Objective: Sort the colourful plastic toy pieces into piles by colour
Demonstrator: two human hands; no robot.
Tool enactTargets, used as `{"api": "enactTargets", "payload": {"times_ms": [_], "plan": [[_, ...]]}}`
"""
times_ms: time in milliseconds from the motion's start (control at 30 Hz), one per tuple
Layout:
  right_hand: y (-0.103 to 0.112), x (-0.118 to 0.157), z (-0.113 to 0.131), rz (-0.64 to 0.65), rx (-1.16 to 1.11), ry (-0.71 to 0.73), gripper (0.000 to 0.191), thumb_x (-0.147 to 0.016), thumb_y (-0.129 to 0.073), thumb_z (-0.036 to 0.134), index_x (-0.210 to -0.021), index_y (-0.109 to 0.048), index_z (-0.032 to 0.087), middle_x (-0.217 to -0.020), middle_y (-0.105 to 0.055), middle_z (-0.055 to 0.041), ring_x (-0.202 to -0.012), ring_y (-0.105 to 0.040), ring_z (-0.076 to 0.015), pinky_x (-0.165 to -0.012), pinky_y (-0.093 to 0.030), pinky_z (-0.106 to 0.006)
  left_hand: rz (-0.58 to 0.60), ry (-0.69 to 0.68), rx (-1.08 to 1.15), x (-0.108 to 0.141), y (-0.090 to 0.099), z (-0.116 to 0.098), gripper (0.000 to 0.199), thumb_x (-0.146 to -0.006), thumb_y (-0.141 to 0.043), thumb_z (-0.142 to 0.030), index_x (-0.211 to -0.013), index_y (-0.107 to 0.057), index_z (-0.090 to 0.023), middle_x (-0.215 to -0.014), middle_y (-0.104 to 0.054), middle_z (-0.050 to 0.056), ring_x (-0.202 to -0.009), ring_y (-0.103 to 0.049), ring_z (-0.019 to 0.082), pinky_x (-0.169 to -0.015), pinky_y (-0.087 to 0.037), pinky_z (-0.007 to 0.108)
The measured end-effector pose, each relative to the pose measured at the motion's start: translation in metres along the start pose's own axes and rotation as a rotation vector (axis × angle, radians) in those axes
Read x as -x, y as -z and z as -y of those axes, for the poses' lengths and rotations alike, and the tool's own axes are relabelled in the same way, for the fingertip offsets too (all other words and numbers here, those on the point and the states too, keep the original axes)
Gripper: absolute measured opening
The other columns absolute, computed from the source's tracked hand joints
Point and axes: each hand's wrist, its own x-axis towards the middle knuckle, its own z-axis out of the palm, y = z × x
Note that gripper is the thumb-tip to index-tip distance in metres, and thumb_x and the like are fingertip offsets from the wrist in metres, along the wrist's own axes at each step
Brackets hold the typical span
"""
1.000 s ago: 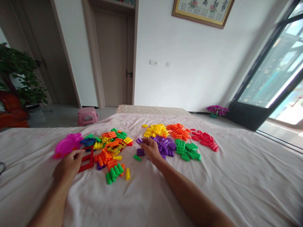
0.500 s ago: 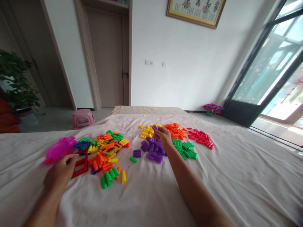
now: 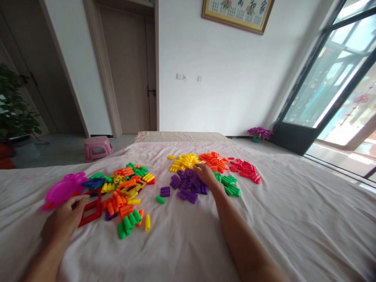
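My left hand (image 3: 65, 215) is at the left, its thumb and fingers closed on the edge of a red square frame (image 3: 93, 209). My right hand (image 3: 205, 174) reaches over the purple pieces (image 3: 189, 186), fingers bent down at their back edge; whether it grips one is hidden. Yellow pieces (image 3: 183, 161) lie behind the fingers, orange pieces (image 3: 214, 161) behind the hand, green pieces (image 3: 230, 184) right of the wrist and red pieces (image 3: 246, 170) farther right. A mixed heap (image 3: 119, 199) of orange, green and yellow pieces lies right of the red frame.
A magenta tray (image 3: 63, 190) lies at the left, with blue frames (image 3: 93, 183) beside it. A lone green piece (image 3: 160, 199) sits between the heaps on the pale cloth (image 3: 182, 243). Beyond stand a pink stool (image 3: 98, 149) and potted magenta flowers (image 3: 260, 133).
My right hand has lowered onto the purple pieces, and the purple piece it held is no longer visible in its fingers. The view has shifted slightly; my left hand stays at the red frame.
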Motion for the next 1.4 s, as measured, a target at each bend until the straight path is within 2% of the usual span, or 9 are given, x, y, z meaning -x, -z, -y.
{"api": "enactTargets", "payload": {"times_ms": [167, 367, 567, 733, 867, 1033, 1167, 1300, 1400], "plan": [[-0.012, 0.005, 0.000, 0.050, 0.287, -0.088, 0.042, -0.095, -0.049, 0.041, -0.127, -0.067, 0.022, -0.124, -0.067, -0.0127, -0.107, -0.065, -0.0255, -0.088, -0.046, -0.032, 0.027, 0.049, -0.023, 0.005, 0.004, -0.006, 0.063, -0.087, -0.028, -0.065, -0.121, -0.066, -0.029, -0.108, -0.071, 0.012, -0.083, -0.066, 0.030, -0.074, -0.049, 0.037], [-0.004, -0.001, -0.006, 0.158, 0.263, -0.058, 0.030, -0.088, -0.055, 0.030, -0.107, -0.075, 0.020, -0.097, -0.074, -0.0079, -0.092, -0.068, -0.0220, -0.078, -0.046, -0.026, 0.037, 0.027, -0.022, 0.002, 0.002, -0.003, 0.066, -0.086, -0.027, -0.068, -0.122, -0.066, -0.028, -0.112, -0.071, 0.013, -0.087, -0.067, 0.033, -0.078, -0.050, 0.040], [-0.011, 0.002, -0.010, 0.151, 0.298, 0.053, 0.049, -0.090, -0.059, 0.035, -0.136, -0.061, 0.020, -0.135, -0.062, -0.0124, -0.119, -0.060, -0.0261, -0.098, -0.043, -0.031, 0.029, 0.022, -0.026, -0.001, 0.000, 0.000, 0.067, -0.085, -0.028, -0.070, -0.120, -0.066, -0.028, -0.112, -0.072, 0.013, -0.090, -0.069, 0.033, -0.080, -0.052, 0.041], [-0.010, 0.004, -0.002, 0.117, 0.296, 0.046, 0.033, -0.092, -0.051, 0.024, -0.118, -0.071, 0.021, -0.120, -0.069, -0.0093, -0.108, -0.064, -0.0224, -0.091, -0.044, -0.028, 0.041, 0.042, -0.034, 0.002, 0.003, -0.003, 0.067, -0.085, -0.028, -0.068, -0.123, -0.066, -0.029, -0.114, -0.071, 0.013, -0.088, -0.068, 0.032, -0.080, -0.051, 0.041], [-0.011, 0.009, 0.010, 0.128, 0.380, 0.100, 0.029, -0.095, -0.051, 0.032, -0.113, -0.073, 0.026, -0.118, -0.070, -0.0066, -0.112, -0.061, -0.0229, -0.094, -0.041, -0.030, 0.045, 0.046, -0.031, 0.003, 0.003, -0.005, 0.065, -0.085, -0.029, -0.067, -0.124, -0.066, -0.029, -0.112, -0.071, 0.012, -0.086, -0.067, 0.032, -0.078, -0.050, 0.039], [-0.018, 0.012, 0.014, 0.226, 0.450, 0.142, 0.041, -0.100, -0.044, 0.050, -0.129, -0.066, 0.031, -0.134, -0.064, -0.0050, -0.124, -0.055, -0.0265, -0.105, -0.036, -0.036, 0.044, 0.040, 0.000, 0.002, 0.003, -0.004, 0.060, -0.087, -0.031, -0.062, -0.122, -0.066, -0.029, -0.110, -0.071, 0.012, -0.085, -0.066, 0.031, -0.076, -0.048, 0.038], [-0.021, 0.009, 0.009, 0.321, 0.459, 0.229, 0.039, -0.102, -0.043, 0.041, -0.136, -0.060, 0.032, -0.146, -0.056, -0.0024, -0.135, -0.046, -0.0244, -0.112, -0.031, -0.037, 0.059, 0.049, 0.003, 0.006, 0.006, -0.008, 0.057, -0.087, -0.032, -0.059, -0.121, -0.066, -0.028, -0.111, -0.071, 0.011, -0.085, -0.065, 0.029, -0.075, -0.047, 0.036], [-0.021, 0.008, 0.011, 0.358, 0.468, 0.277, 0.040, -0.104, -0.039, 0.040, -0.135, -0.061, 0.029, -0.143, -0.058, -0.0023, -0.133, -0.049, -0.0204, -0.113, -0.029, -0.032, 0.044, 0.035, 0.013, 0.009, 0.007, -0.011, 0.057, -0.087, -0.033, -0.060, -0.120, -0.067, -0.028, -0.111, -0.072, 0.012, -0.085, -0.065, 0.029, -0.073, -0.047, 0.036], [-0.018, 0.010, 0.020, 0.317, 0.489, 0.242, 0.044, -0.104, -0.037, 0.047, -0.128, -0.067, 0.026, -0.129, -0.068, -0.0045, -0.120, -0.059, -0.0204, -0.106, -0.034, -0.030, 0.021, 0.017, 0.030, 0.008, 0.005, -0.011, 0.056, -0.087, -0.035, -0.060, -0.119, -0.068, -0.028, -0.110, -0.072, 0.011, -0.084, -0.065, 0.028, -0.072, -0.046, 0.035]]}}
